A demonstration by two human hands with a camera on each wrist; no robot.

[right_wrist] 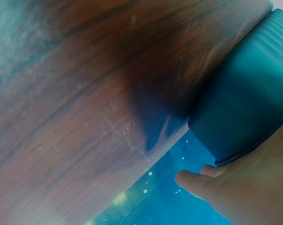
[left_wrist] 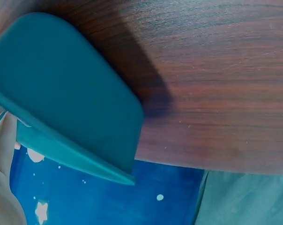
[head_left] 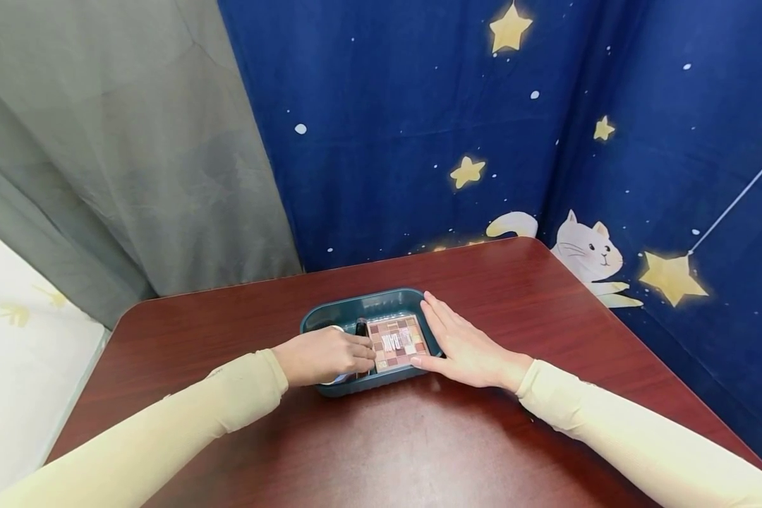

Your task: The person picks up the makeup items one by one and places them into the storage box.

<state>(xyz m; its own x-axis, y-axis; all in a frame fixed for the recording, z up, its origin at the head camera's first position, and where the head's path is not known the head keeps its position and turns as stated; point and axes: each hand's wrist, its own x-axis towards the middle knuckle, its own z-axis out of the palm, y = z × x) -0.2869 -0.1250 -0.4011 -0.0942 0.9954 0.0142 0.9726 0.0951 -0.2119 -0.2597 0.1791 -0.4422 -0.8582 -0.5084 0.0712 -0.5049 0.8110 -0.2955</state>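
Note:
A dark teal plastic basket [head_left: 368, 304] sits on the table, with an eyeshadow palette [head_left: 387, 342] of brown and pink squares lying in its right part. Left of the palette is a slim black tube [head_left: 361, 327], partly covered. My left hand [head_left: 324, 355] reaches over the basket's left end, fingertips down by the tube and the palette's left edge; whether they grip anything is hidden. Beneath that hand, a whitish-blue item [head_left: 336, 379] barely shows. My right hand [head_left: 470, 353] lies along the basket's right rim with straight fingers, its thumb at the palette's near right corner.
The reddish-brown wooden table [head_left: 413, 444] has rounded far corners. Behind it hang a grey curtain [head_left: 133, 141] and a blue curtain [head_left: 387, 141] printed with stars and a white cat. Something white [head_left: 25, 353] stands beyond the table's left edge.

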